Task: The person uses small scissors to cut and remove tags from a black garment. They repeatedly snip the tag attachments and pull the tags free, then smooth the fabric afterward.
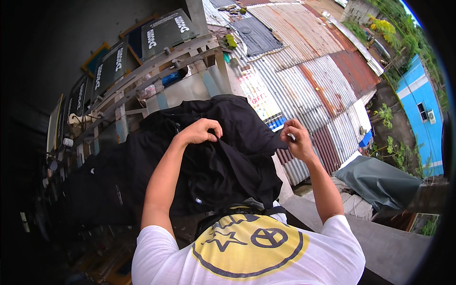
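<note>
Both my arms reach forward over a heap of black garments (137,166), which carry a few small white marks. My left hand (198,132) pinches a fold of a black cloth garment (247,124) near the middle of the heap. At the right, the fingers of my right hand (299,140) are closed on the same garment's outer edge. The cloth hangs in loose folds between the hands. Its exact cut cannot be made out.
Wooden racks (164,59) with dark printed frames stand at the far left. Below on the right spread rusty corrugated roofs (304,71). A concrete ledge (361,247) runs along my right side, near a dark green tarp (375,180). A blue building (420,114) stands beyond.
</note>
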`<state>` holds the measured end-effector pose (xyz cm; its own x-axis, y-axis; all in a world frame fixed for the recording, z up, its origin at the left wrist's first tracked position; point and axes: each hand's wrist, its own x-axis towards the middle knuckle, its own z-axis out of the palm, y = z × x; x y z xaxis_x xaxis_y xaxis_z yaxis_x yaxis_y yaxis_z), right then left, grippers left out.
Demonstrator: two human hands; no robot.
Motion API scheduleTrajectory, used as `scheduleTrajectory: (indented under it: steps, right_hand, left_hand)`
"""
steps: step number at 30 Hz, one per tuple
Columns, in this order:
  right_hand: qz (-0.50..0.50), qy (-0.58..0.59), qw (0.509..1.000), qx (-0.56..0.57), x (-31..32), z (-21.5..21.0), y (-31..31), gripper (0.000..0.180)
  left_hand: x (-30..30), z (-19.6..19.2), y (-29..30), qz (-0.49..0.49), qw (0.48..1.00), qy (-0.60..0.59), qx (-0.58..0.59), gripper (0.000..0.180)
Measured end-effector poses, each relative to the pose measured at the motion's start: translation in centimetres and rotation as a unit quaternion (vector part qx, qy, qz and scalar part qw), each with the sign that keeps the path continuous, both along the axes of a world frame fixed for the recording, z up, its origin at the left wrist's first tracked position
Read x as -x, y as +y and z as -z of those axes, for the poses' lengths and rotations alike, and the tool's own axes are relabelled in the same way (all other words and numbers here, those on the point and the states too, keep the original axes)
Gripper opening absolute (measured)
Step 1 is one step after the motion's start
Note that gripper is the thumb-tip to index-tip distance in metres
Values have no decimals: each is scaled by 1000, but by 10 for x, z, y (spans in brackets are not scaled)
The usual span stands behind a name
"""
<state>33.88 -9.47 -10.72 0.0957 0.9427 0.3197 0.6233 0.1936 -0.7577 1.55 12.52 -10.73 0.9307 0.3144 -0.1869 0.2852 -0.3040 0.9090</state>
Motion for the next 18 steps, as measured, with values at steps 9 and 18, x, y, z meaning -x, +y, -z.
scheduleTrajectory:
  steps: [9, 18]
  right_hand:
    - [31, -272, 947, 170, -8, -36, -19, 49]
    - [-416, -197, 881, 109, 121, -50, -52, 30]
  left_hand:
    - [1, -19, -15, -40, 999, 25, 4, 14]
    - [-6, -22, -15, -28, 999, 27, -19, 14]
